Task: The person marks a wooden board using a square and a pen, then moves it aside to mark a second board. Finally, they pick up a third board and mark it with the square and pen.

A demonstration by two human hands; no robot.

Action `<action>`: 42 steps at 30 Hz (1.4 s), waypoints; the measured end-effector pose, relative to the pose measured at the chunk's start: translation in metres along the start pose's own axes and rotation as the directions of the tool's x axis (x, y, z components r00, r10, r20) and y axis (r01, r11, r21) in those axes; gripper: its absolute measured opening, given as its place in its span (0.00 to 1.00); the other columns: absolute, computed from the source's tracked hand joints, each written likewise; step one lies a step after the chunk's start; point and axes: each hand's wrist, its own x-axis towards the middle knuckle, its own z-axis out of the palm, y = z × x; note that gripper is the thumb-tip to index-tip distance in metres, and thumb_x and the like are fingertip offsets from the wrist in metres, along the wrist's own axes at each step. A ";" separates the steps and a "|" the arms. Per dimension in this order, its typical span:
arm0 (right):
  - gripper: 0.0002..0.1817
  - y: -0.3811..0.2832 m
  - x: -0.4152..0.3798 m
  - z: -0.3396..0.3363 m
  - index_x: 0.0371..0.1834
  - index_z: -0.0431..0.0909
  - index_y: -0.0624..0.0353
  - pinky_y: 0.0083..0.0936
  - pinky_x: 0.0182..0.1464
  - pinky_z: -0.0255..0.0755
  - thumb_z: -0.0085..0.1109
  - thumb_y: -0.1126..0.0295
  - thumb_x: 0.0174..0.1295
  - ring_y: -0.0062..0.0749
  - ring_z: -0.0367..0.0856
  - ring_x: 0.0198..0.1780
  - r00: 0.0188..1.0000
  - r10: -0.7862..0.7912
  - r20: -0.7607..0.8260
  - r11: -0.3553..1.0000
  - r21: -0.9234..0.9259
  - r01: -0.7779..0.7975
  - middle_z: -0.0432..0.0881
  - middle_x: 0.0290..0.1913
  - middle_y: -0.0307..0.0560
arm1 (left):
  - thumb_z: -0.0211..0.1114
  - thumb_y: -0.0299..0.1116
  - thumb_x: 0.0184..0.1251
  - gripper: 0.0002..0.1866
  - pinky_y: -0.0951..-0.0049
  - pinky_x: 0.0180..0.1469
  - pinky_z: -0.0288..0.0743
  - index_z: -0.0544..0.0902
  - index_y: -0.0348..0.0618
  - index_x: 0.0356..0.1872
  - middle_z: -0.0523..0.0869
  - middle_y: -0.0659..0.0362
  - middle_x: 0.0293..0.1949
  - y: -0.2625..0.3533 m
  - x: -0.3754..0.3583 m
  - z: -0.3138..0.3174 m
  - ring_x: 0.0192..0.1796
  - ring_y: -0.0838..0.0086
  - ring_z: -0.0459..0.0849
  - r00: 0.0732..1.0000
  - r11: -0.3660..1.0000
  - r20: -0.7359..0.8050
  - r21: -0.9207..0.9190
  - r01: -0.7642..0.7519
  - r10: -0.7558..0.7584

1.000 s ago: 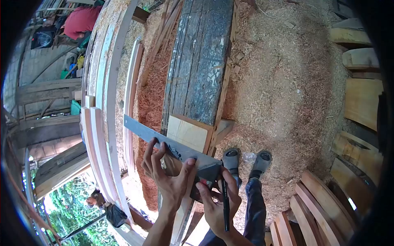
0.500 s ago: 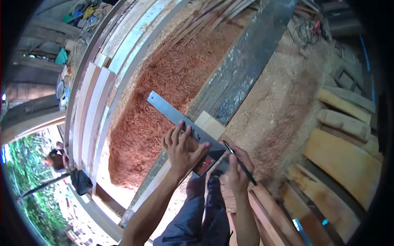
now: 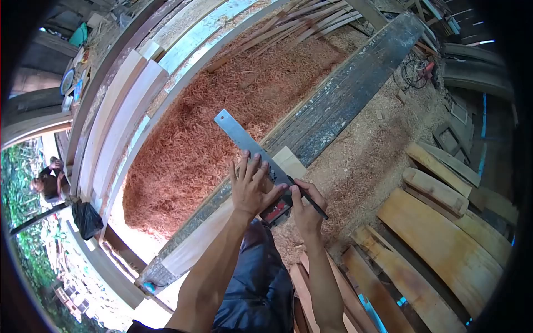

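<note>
A combination square [image 3: 237, 136] lies across a pale wooden board [image 3: 290, 162], its steel blade pointing up and left over the shavings. My left hand [image 3: 251, 187] holds it down on the board, fingers spread over the blade and thumb near the head. In my right hand [image 3: 308, 208] is a slim black pencil [image 3: 318, 210], its front end at the square's edge close to my left thumb. The exact tip contact is hard to see. Beneath the board runs a long dark, paint-spotted plank [image 3: 347, 94].
Reddish wood shavings [image 3: 177, 166] cover the floor beyond the plank. Long pale boards [image 3: 125, 111] are stacked at left, and planks [image 3: 438, 238] lie at lower right. A black bag [image 3: 87, 219] hangs at left, near another person [image 3: 53, 180]. Cables [image 3: 413, 72] lie at upper right.
My right hand and the pencil have moved left and up, against the square's edge. My left hand stays on the square. The view has shifted, showing more at the right.
</note>
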 end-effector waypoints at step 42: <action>0.17 0.038 -0.038 -0.010 0.54 0.76 0.68 0.29 0.43 0.75 0.57 0.68 0.67 0.35 0.82 0.39 0.926 0.367 -0.088 0.919 0.188 -0.346 0.84 0.41 0.51 | 0.70 0.63 0.49 0.38 0.48 0.71 0.52 0.82 0.41 0.52 0.74 0.49 0.62 -0.001 0.000 0.000 0.73 0.53 0.61 1.000 0.999 0.020 -0.048 0.002 -0.001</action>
